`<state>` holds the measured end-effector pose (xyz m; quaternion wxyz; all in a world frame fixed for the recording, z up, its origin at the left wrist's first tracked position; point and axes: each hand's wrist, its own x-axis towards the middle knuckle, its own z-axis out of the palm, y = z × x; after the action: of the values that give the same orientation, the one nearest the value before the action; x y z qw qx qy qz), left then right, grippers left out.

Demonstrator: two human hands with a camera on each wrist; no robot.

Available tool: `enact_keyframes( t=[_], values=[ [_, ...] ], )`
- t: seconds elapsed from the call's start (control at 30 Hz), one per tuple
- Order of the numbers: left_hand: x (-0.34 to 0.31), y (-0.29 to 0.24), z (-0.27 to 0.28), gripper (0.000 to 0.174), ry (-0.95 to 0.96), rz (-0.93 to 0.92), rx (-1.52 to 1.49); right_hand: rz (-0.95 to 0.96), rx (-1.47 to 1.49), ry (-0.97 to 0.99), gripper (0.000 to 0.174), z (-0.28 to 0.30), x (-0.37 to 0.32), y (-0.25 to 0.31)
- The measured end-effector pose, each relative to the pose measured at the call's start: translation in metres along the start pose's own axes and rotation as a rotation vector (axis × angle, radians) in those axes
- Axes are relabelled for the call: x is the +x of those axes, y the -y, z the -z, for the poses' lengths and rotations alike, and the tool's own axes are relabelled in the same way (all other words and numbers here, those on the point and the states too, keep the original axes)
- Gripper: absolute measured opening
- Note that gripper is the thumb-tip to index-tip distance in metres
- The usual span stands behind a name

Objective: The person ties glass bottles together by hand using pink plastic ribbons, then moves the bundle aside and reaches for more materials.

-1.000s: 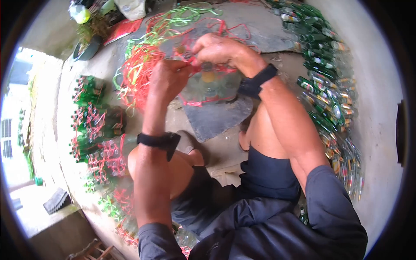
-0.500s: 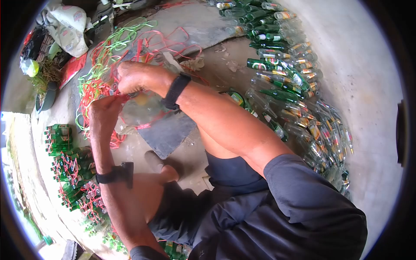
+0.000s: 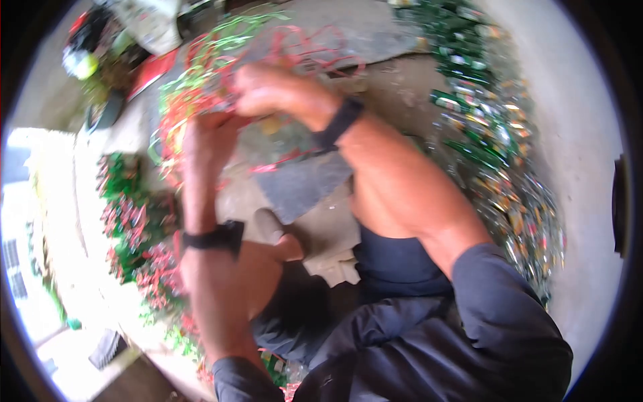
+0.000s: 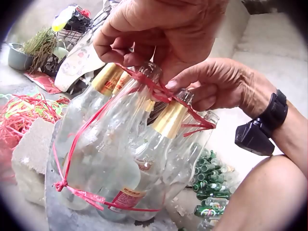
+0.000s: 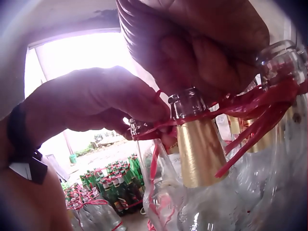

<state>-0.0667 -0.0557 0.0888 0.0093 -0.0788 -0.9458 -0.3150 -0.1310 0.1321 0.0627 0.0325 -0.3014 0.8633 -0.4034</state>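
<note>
Clear glass bottles (image 4: 115, 163), some with gold neck foil (image 5: 199, 151), stand upright in a bundle on a grey slab (image 3: 301, 184). Red plastic strap (image 4: 144, 79) runs around the bottle necks, and another band with a knot (image 4: 60, 185) circles them low down. My left hand (image 4: 163, 29) pinches the strap at the necks with curled fingers. Close beside it, my right hand (image 4: 216, 84) pinches strap between thumb and fingers. In the head view, my left hand (image 3: 207, 137) and right hand (image 3: 274, 94) are blurred above the bundle.
Loose red and green strap (image 3: 194, 80) lies heaped beyond the bundle. Many green and clear bottles (image 3: 482, 127) lie along the right wall. Tied bundles of green bottles (image 5: 120, 185) stand on the left. A concrete block (image 4: 31, 161) sits beside the slab.
The head view swung one way and then partly back, shifting the whole scene. Both hands stay together at the bottle necks; little else has visibly changed.
</note>
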Motion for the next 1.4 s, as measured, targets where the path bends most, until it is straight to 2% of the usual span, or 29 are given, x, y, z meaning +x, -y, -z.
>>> enact_keyframes(
  t=[0.07, 0.13, 0.17, 0.23, 0.33, 0.57, 0.73, 0.93, 1.0, 1.07, 1.23, 1.33, 1.4],
  values=[
    [0.000, 0.000, -0.004, 0.021, -0.017, 0.006, -0.025, 0.222, -0.031, -0.031, 0.019, -0.001, 0.001, -0.022],
    [0.002, 0.002, -0.009, 0.020, -0.077, -0.009, 0.003, -0.034, -0.144, 0.070, 0.021, 0.008, 0.007, 0.001],
    [0.001, 0.001, -0.008, 0.019, -0.057, 0.022, -0.062, -0.021, -0.142, 0.075, 0.021, 0.014, 0.005, 0.014],
    [0.000, -0.002, -0.007, 0.019, -0.040, 0.052, -0.130, -0.323, 0.053, -0.042, 0.026, 0.021, -0.005, 0.033],
    [-0.003, -0.006, -0.004, 0.018, -0.035, 0.032, -0.259, -0.356, 0.053, 0.015, 0.027, 0.024, -0.002, 0.031],
    [-0.009, -0.007, -0.005, 0.019, -0.064, 0.045, -0.349, -0.263, 0.057, 0.115, 0.027, 0.027, 0.002, 0.024],
    [-0.011, -0.011, -0.002, 0.018, -0.077, 0.042, -0.317, -0.391, -0.040, 0.111, 0.026, 0.031, 0.001, 0.032],
    [-0.010, -0.007, -0.001, 0.020, -0.054, 0.032, -0.374, -0.397, -0.039, 0.071, 0.029, 0.026, 0.005, 0.032],
    [-0.009, -0.006, 0.005, 0.023, 0.069, 0.118, -0.341, -0.383, -0.073, 0.073, 0.029, 0.023, 0.007, 0.031],
    [-0.009, -0.006, 0.007, 0.023, 0.082, 0.121, -0.357, -0.369, -0.107, 0.075, 0.029, 0.021, 0.010, 0.027],
    [-0.009, -0.007, 0.008, 0.024, 0.108, 0.127, -0.324, -0.384, 0.051, 0.081, 0.027, 0.017, 0.013, 0.012],
    [-0.007, -0.003, 0.005, 0.020, 0.018, 0.059, -0.293, -0.386, 0.128, 0.104, 0.023, 0.016, 0.012, 0.009],
    [-0.006, -0.003, 0.006, 0.020, 0.068, 0.065, -0.399, -0.407, 0.145, 0.093, 0.022, 0.019, 0.008, 0.013]
  ],
)
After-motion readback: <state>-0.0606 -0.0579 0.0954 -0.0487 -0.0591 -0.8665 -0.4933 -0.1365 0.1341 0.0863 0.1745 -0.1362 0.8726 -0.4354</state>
